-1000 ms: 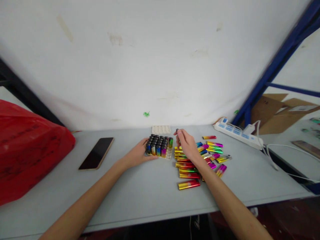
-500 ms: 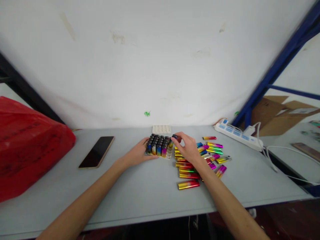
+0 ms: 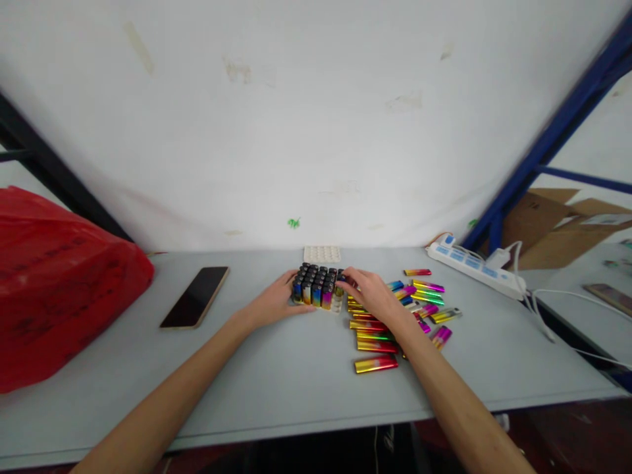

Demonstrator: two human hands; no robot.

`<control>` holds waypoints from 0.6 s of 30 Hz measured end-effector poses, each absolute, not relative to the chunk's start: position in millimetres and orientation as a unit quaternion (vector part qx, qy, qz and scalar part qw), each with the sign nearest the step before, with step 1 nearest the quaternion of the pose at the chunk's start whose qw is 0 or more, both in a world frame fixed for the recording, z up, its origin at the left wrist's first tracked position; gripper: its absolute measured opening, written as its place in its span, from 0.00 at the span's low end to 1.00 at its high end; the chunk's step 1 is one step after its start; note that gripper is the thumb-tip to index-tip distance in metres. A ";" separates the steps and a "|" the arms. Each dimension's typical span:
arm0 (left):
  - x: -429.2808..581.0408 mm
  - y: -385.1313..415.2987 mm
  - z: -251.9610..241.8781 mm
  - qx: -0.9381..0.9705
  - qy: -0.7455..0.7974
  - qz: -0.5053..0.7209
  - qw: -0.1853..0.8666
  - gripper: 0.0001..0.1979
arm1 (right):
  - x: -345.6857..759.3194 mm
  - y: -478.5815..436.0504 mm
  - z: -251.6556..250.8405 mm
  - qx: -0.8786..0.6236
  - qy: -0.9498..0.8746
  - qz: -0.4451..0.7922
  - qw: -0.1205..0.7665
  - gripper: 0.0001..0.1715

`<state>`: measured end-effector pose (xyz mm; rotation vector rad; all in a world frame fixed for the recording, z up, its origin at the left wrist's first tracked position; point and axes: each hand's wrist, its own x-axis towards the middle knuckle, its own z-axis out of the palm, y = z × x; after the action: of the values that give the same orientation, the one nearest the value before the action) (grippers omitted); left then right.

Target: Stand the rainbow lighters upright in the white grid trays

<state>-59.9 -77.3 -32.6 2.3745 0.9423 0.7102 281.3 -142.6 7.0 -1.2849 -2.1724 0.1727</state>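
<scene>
Upright lighters (image 3: 316,284) with black tops and shiny coloured bodies stand packed in rows in a pale tray (image 3: 336,307) with round sockets. My left hand (image 3: 274,305) is closed around the tray's left side, thumb along the front and fingers behind. At the right end of the rows, my right hand (image 3: 371,294) pinches a lighter (image 3: 339,288) standing at the tray's open sockets; the fingers partly cover it. Beside and partly under my right forearm lies a pile of loose metallic lighters (image 3: 376,345) in gold, red, purple, green and blue.
Behind the rows, a second pale socketed tray (image 3: 322,254) lies near the wall. A phone (image 3: 195,297) and a red plastic bag (image 3: 69,289) are to the left. At the right are a white power strip (image 3: 476,268) with cables, a blue frame post (image 3: 557,125) and a cardboard box (image 3: 536,220).
My right hand has lowered the tilted lighter and brought it slightly left, against the rows at the tray's right end. My left hand keeps its hold. The whole view has shifted slightly.
</scene>
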 end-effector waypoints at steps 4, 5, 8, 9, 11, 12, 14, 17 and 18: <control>-59.2 -79.6 -29.6 0.867 0.349 0.261 0.241 0.46 | 280.5 -141.9 5.7 -0.488 -0.823 0.074 0.281 0.07; -59.5 -79.8 -29.3 0.867 0.350 0.259 0.241 0.46 | 280.1 -141.8 6.5 -0.492 -0.823 0.074 0.275 0.07; -60.5 -78.8 -30.5 0.869 0.350 0.253 0.241 0.46 | 279.5 -142.4 13.4 -0.510 -0.820 0.083 0.245 0.09; -60.7 -78.2 -31.2 0.870 0.349 0.250 0.241 0.46 | 279.6 -143.0 16.8 -0.522 -0.817 0.083 0.231 0.12; -60.7 -76.9 -32.4 0.871 0.350 0.248 0.240 0.46 | 281.3 -144.9 23.9 -0.554 -0.805 0.076 0.200 0.20; -60.6 -76.5 -32.7 0.870 0.351 0.250 0.240 0.46 | 283.3 -145.9 27.3 -0.567 -0.799 0.071 0.187 0.23; -60.4 -76.4 -32.3 0.868 0.353 0.253 0.241 0.45 | 291.5 -147.2 33.1 -0.583 -0.790 0.067 0.177 0.27; -60.0 -77.7 -29.5 0.866 0.354 0.255 0.244 0.45 | 316.1 -146.1 39.0 -0.599 -0.770 0.053 0.213 0.24; -59.9 -78.3 -28.3 0.866 0.354 0.254 0.245 0.45 | 326.9 -145.3 39.9 -0.607 -0.759 0.044 0.230 0.22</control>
<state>-59.9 -78.3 -28.3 2.3633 0.9663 0.6936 326.9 -145.3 39.9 -1.6700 -2.0887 0.1211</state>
